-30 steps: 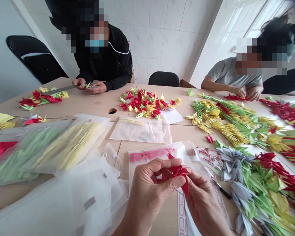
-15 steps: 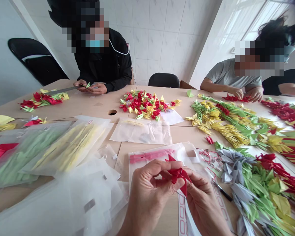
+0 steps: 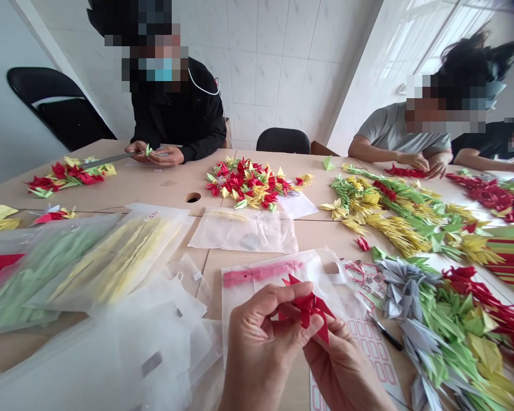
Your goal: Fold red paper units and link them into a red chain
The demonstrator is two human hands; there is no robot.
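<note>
In front of me, above the table, I hold a red origami piece (image 3: 312, 306) with several pointed tips of folded paper. My left hand (image 3: 269, 331) pinches it between thumb and fingers from the left, the index finger lying over its top. From the lower right, my right hand (image 3: 345, 354) is closed on its other side, with the fingertips partly hidden behind the paper. Below and beyond my hands lies a clear plastic bag (image 3: 244, 297) with a pink strip (image 3: 263, 273) at its top. Under my right hand is a sheet with red outlined boxes (image 3: 374, 348).
Bags of green (image 3: 51, 268) and yellow paper pieces (image 3: 132, 251) lie left, near translucent bags (image 3: 98, 354). A colourful origami pile (image 3: 248, 182) sits mid-table. Rows of folded paper (image 3: 394, 228), grey pieces (image 3: 400, 279) and a black pen (image 3: 388, 334) are right. Two co-workers (image 3: 180, 108) (image 3: 381, 128) sit opposite.
My right hand has shifted lower under the red origami piece, and its fingers show less above the paper. More of the sheet with red boxes is visible. My left hand keeps its pinch.
</note>
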